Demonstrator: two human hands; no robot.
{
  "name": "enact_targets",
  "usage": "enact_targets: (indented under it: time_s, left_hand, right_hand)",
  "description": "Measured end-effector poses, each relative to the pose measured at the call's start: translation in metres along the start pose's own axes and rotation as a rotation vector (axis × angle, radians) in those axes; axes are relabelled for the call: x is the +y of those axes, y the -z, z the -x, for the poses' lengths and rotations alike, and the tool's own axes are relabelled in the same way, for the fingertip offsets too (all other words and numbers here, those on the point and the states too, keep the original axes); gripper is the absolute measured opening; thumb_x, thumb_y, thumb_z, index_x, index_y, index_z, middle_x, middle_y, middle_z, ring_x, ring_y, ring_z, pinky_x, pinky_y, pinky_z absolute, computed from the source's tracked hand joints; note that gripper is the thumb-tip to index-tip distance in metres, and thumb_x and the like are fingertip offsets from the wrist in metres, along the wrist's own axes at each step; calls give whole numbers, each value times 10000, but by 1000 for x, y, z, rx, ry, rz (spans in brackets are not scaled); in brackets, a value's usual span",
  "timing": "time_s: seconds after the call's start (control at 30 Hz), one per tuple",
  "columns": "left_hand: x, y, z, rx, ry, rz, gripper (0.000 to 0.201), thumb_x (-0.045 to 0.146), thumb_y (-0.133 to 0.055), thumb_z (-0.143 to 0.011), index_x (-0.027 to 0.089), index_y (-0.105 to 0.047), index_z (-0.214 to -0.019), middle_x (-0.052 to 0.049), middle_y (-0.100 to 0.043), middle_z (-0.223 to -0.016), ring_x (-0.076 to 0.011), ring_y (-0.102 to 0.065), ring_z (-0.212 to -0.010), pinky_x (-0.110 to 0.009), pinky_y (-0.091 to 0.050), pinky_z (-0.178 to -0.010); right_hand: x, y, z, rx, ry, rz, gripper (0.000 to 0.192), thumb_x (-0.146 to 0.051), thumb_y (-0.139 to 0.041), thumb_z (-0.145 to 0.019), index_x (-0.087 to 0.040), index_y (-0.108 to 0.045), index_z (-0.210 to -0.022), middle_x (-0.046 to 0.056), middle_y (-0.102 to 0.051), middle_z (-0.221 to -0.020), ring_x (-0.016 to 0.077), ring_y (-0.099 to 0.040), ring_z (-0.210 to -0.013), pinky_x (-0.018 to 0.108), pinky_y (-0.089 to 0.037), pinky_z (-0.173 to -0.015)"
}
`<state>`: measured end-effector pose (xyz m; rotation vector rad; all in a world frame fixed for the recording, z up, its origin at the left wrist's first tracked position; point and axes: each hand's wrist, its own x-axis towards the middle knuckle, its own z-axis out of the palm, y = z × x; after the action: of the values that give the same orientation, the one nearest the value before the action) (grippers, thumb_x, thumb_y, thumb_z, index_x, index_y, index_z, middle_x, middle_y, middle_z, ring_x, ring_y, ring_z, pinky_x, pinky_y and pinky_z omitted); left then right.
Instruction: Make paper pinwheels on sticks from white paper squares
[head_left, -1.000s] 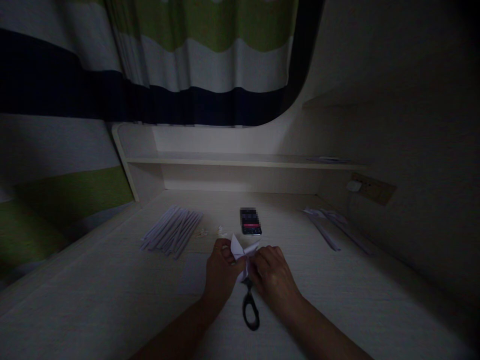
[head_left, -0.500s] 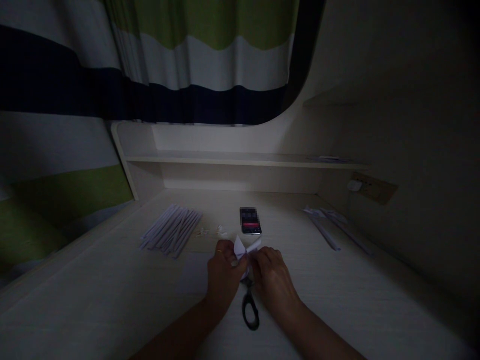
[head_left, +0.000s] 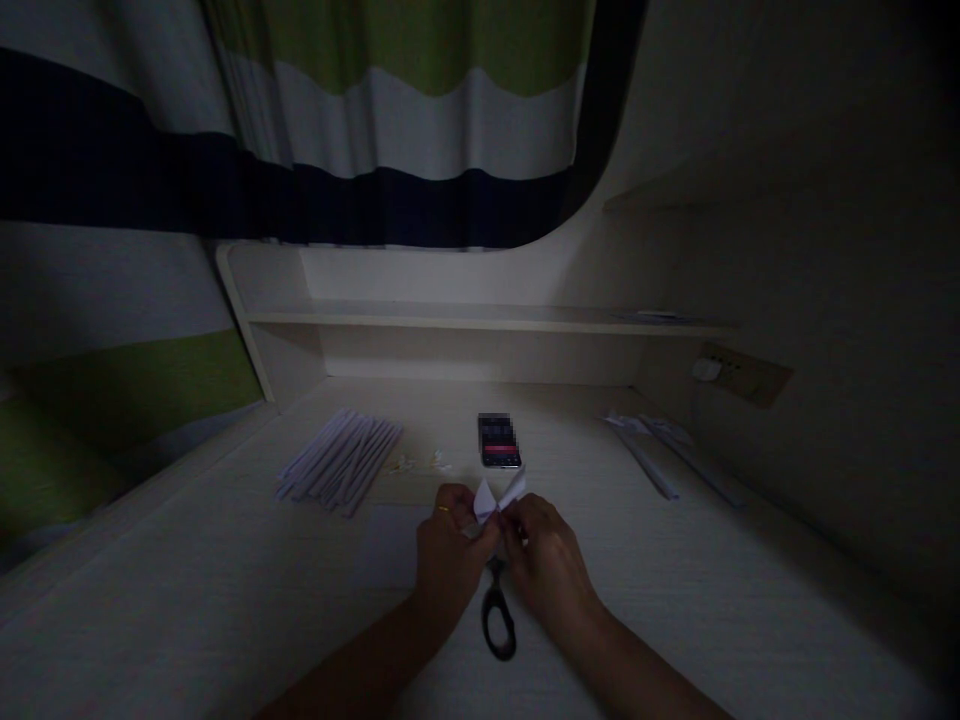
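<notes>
Between my two hands is a small folded white paper (head_left: 486,500), with two pointed flaps standing up like a bow. My left hand (head_left: 452,545), with a ring on one finger, is closed on its left side. From the right, my right hand (head_left: 545,550) pinches the paper near its middle; the fingertips of both hands nearly meet there and hide the lower part. Below the hands, a pair of scissors (head_left: 498,620) lies on the table, its black handle toward me and its blades mostly covered. A flat white sheet (head_left: 386,545) lies beside my left hand.
Several rolled paper sticks (head_left: 341,460) lie in a bundle at left, near small pale bits (head_left: 439,462). A phone (head_left: 499,442) lies beyond my hands. More paper sticks (head_left: 645,460) rest at right. A shelf (head_left: 465,318) spans the back, below a curtain (head_left: 420,130).
The folded paper has turned slightly between my fingers, and its right flap now stands more upright and open. My fingertips have drawn closer together at its middle.
</notes>
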<state>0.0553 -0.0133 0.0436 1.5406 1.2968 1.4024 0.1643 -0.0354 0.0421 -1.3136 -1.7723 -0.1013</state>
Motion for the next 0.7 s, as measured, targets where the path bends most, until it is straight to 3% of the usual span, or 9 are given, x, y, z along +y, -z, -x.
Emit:
enact_targets:
  time_s: [0.13,0.27,0.37,0.5,0.7]
  left_hand:
    - [6,1,0,17,-4,-51,240,210,-615,-583,227,-437,-742,16,-640,-650,-166,-637,-615,-211,-465,-515]
    - [8,2,0,18,-1,-90,233,189,-606,-583,228,-429,-729,18,-636,-636,-162,-635,-602,-208,-460,-514]
    - [6,2,1,-7,14,-53,250,203,-608,-589,232,-417,-748,11,-649,-680,-165,-642,-630,-214,-471,-542]
    - [6,2,2,-25,25,-46,252,227,-615,-587,232,-419,-746,-1,-666,-704,-183,-651,-663,-231,-484,-556]
    - [6,1,4,-46,-13,-109,226,230,-580,-615,225,-426,-780,-7,-678,-764,-178,-653,-712,-251,-501,-586]
  right_hand:
    - [-4,-1,2,10,284,259,233,-21,-340,-759,-100,-552,-703,116,-519,-670,218,-432,-631,366,-376,-588]
    - [-5,-2,2,-39,335,322,259,-8,-323,-760,-87,-565,-716,127,-523,-672,227,-424,-637,383,-367,-601]
    - [-2,-1,0,-35,164,126,223,-40,-348,-759,-113,-548,-695,109,-534,-668,213,-466,-649,346,-393,-602]
    - [3,1,-4,-96,-222,-224,132,-141,-433,-737,-149,-539,-659,48,-555,-614,158,-504,-557,258,-388,-512]
    - [2,8,-11,-172,-689,-791,167,-291,-580,-599,-151,-510,-541,-37,-474,-459,85,-391,-414,204,-288,-411]
